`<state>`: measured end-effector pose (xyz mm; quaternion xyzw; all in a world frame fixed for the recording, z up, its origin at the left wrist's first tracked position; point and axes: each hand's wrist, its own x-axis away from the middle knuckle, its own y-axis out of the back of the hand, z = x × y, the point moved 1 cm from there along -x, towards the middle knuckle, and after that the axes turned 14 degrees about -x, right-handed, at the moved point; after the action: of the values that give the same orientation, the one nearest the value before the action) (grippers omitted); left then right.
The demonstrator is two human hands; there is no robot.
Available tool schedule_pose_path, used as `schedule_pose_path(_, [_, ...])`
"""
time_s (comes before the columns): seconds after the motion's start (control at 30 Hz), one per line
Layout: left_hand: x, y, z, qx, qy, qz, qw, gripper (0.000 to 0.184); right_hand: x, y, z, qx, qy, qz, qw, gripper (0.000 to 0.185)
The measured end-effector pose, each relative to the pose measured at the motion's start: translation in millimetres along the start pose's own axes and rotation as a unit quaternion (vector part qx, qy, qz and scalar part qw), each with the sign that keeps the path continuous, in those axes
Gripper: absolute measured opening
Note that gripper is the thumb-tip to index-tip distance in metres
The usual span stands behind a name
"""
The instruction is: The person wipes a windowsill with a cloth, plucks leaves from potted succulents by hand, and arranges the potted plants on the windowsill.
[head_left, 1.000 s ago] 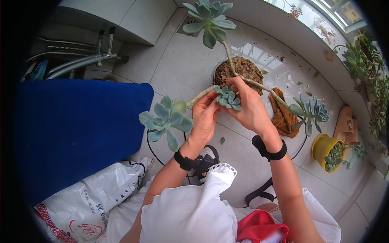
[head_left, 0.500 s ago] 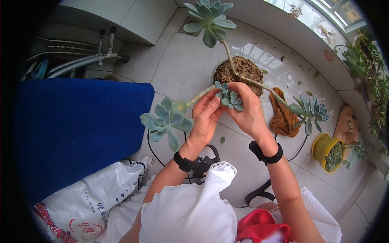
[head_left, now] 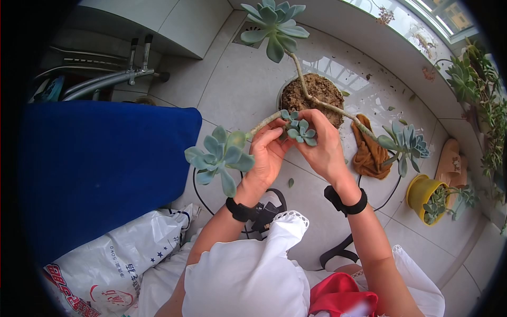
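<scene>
Both my hands are at the small rosettes of a branching succulent, just in front of its round pot of brown soil. My left hand is closed around the left side of the small rosettes, beside the stem that carries a large rosette. My right hand is closed on their right side, its thumb and fingertips partly hidden behind the leaves. Other long stems end in a large rosette at the top and another rosette at the right.
A brown cloth lies right of the pot. Farther right are a yellow pot and pink slippers. A blue padded surface and a white sack are at the left, with metal tubing behind.
Both hands have shifted slightly around the small rosettes, and my left fingers have loosened a little. The small rosettes have tilted, and the large left rosette has moved slightly right.
</scene>
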<state>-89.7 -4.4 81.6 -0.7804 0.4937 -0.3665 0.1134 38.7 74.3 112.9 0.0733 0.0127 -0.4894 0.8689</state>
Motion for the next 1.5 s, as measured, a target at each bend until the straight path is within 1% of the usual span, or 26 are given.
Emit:
schedule_pose_path(0.07, [-0.3,1.2,0.6,-0.002,0.001,0.005,1.000,0.019,1.7,-0.1,-0.6,0.005,0.001,-0.002,1.000,0.036])
schedule_pose_path(0.17, [1.2,0.9,0.0,0.004,0.017,-0.001,1.000,0.018,4.0,1.7,-4.0,0.015,0.014,0.020,1.000,0.039])
schedule_pose_path(0.27, [4.8,-2.0,-3.0,0.015,0.054,-0.024,0.998,0.018,5.3,2.3,-7.8,0.005,0.010,0.031,0.999,0.040])
schedule_pose_path(0.37, [5.7,-4.4,-5.3,0.017,0.066,-0.032,0.997,0.017,4.0,6.0,3.6,-0.044,-0.094,0.035,0.994,0.039])
schedule_pose_path(0.47, [6.2,-0.8,-4.0,0.049,0.067,-0.036,0.996,0.017,2.7,8.9,10.0,-0.004,0.000,0.032,0.999,0.040])
schedule_pose_path(0.57, [6.5,22.8,2.6,0.063,0.076,-0.011,0.995,0.017,7.4,18.0,10.4,0.023,-0.055,0.052,0.997,0.040])
schedule_pose_path(0.67, [11.7,32.2,-1.0,0.042,0.096,-0.005,0.994,0.017,11.5,26.1,6.0,0.041,-0.060,0.057,0.996,0.043])
schedule_pose_path(0.77, [15.1,29.5,-1.2,-0.064,0.093,0.014,0.994,0.019,14.4,31.9,16.8,-0.044,-0.154,0.069,0.985,0.043])
schedule_pose_path(0.87, [19.2,17.6,-3.5,-0.100,0.070,0.037,0.992,0.024,14.1,34.6,20.3,-0.138,-0.160,0.059,0.976,0.042])
schedule_pose_path(0.97, [17.2,4.6,-2.7,-0.161,0.046,0.043,0.985,0.026,12.1,36.7,22.4,-0.176,-0.164,0.057,0.969,0.037])
schedule_pose_path(1.07, [12.9,-2.6,1.9,-0.194,0.008,0.038,0.980,0.019,12.1,39.8,16.0,-0.295,-0.214,0.058,0.930,0.034])
schedule_pose_path(1.17, [10.5,-8.9,3.2,-0.212,-0.028,0.027,0.977,0.016,15.2,39.1,10.5,-0.340,-0.228,0.047,0.911,0.032])
schedule_pose_path(1.27, [8.7,-11.2,4.6,-0.220,-0.039,0.007,0.975,0.014,17.2,39.4,7.3,-0.364,-0.234,0.050,0.900,0.033])
schedule_pose_path(1.37, [9.4,-9.3,5.4,-0.226,-0.045,0.007,0.973,0.014,18.6,40.9,7.6,-0.345,-0.212,0.058,0.912,0.031])
schedule_pose_path(1.47, [12.3,-0.7,2.7,-0.169,-0.005,-0.002,0.986,0.020,17.3,48.6,6.6,-0.355,-0.233,0.021,0.905,0.029])
schedule_pose_path(1.5, [12.5,6.3,2.9,-0.163,0.002,-0.001,0.987,0.021,17.5,50.7,7.3,-0.340,-0.241,0.005,0.909,0.025])
